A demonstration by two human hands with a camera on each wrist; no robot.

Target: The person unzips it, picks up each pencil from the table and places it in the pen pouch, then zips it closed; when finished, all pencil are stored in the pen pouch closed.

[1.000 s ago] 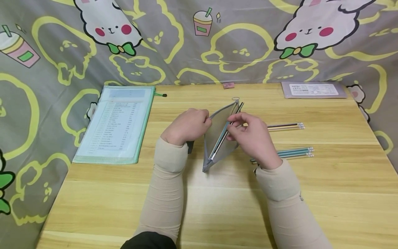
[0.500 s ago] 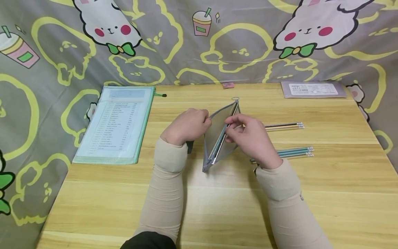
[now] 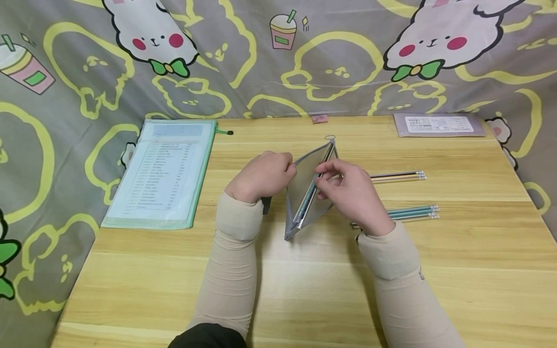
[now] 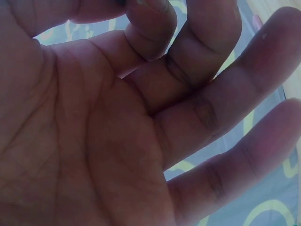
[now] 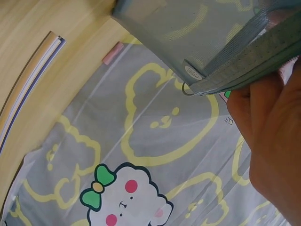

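Note:
A grey mesh zip pouch [image 3: 298, 189] stands upright with its mouth spread, in the middle of the table in the head view. My left hand [image 3: 264, 177] pinches its left rim between thumb and forefinger; the left wrist view shows the other fingers of that hand [image 4: 117, 127] loosely extended. Several pencils [image 3: 308, 200] lie slanted inside the mouth. My right hand [image 3: 350, 191] reaches over the right rim and pinches a pencil there; its fingertips partly cover it. In the right wrist view, the pouch's zipped edge [image 5: 244, 70] hides what the fingers hold.
Two groups of pencils lie at right, one farther back [image 3: 398, 175] and one nearer [image 3: 413, 212]. A clear green-edged zip folder [image 3: 156, 174] lies left. At the back are a pink eraser [image 3: 319, 119] and a lilac labelled packet [image 3: 439, 125]. Patterned cloth [image 3: 243, 58] hangs behind.
The pencil in my right hand has gone lower into the pouch; its far end no longer sticks out past the rim. My right hand shifted slightly left. My left hand stayed put.

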